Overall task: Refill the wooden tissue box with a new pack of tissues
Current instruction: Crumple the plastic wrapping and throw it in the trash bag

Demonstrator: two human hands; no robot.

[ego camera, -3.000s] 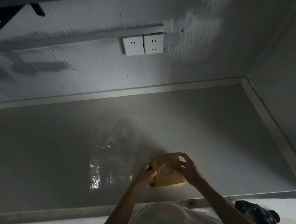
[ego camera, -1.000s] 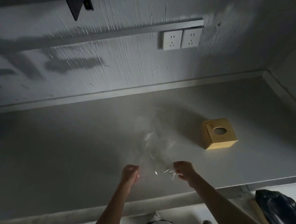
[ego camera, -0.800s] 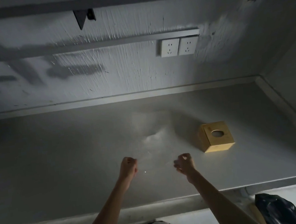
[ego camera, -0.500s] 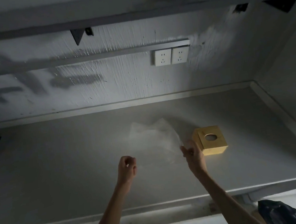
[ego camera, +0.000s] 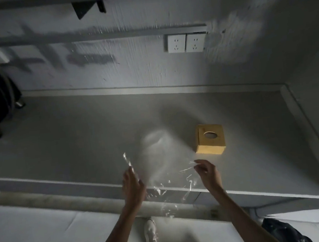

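Just above the counter's front edge, 2 hands stretch a clear bag between them: the left hand pinches its left edge and the right hand grips the right edge with curled fingers. Blur hides the bag's contents, possibly none. Beyond the right hand, the box sits upright on the counter, hole on top.

Left hand: raised, fingers extended upward and close together, forearm bare.
Right hand: raised, fingers loosely curled, thumb and forefinger pinched, forearm bare.
Spacing: hands apart, level.
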